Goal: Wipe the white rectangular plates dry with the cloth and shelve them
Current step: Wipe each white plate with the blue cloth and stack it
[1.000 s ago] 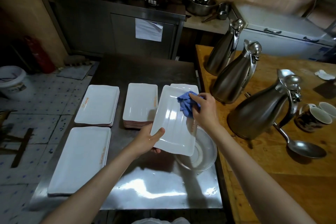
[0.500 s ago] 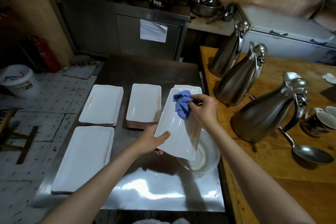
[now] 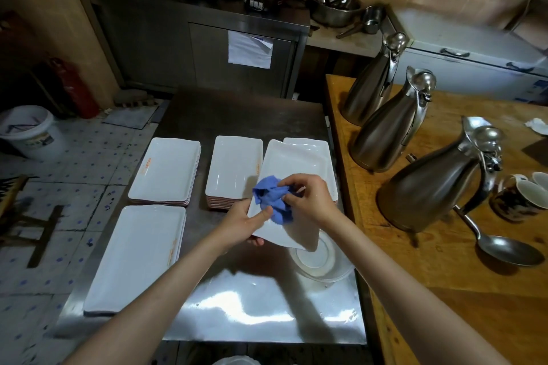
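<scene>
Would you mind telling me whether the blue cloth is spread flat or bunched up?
Bunched up: the blue cloth sits crumpled in a wad, gripped by the right hand against the held plate.

Steel desk — bears four plate stacks and a glass bowl.

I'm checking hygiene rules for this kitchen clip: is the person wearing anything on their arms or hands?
Nothing visible. The left hand and right hand are bare, without gloves, and both forearms are uncovered as far as the frame shows: no sleeves, watch, bracelet or rings can be seen.
</scene>
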